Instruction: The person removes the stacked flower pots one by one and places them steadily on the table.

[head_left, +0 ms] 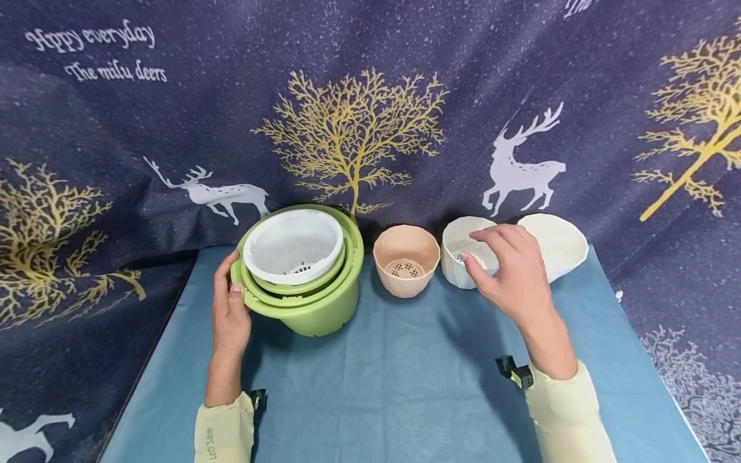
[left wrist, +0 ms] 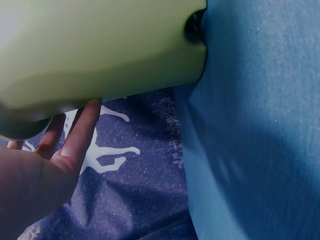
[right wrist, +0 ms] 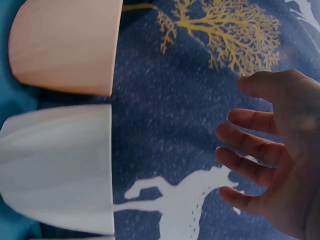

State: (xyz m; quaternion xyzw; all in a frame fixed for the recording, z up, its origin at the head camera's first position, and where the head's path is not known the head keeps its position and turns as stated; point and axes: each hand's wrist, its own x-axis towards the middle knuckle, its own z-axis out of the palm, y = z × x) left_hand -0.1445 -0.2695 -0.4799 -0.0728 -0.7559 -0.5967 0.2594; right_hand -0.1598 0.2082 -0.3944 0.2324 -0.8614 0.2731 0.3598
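Observation:
On the left of the cloth stands a large green flower pot (head_left: 318,318), with a smaller green pot (head_left: 292,290) and a white pot (head_left: 324,260) nested inside it. My left hand (head_left: 230,315) grips the large pot's rim from the left, thumb at the edge. In the left wrist view, its fingers (left wrist: 82,127) reach up against the green wall under the rim. My right hand (head_left: 515,270) hovers over a ribbed white pot (head_left: 454,263), fingers spread and bent slightly with nothing between them. The right wrist view shows the hand (right wrist: 285,150) apart from the pot rims.
A pink faceted pot (head_left: 405,289) with drain holes stands between the nested stack and the ribbed white pot. Farther right is a cream pot (head_left: 558,247), partly behind my right hand. A dark printed curtain (head_left: 405,161) hangs behind the blue tablecloth (head_left: 370,386).

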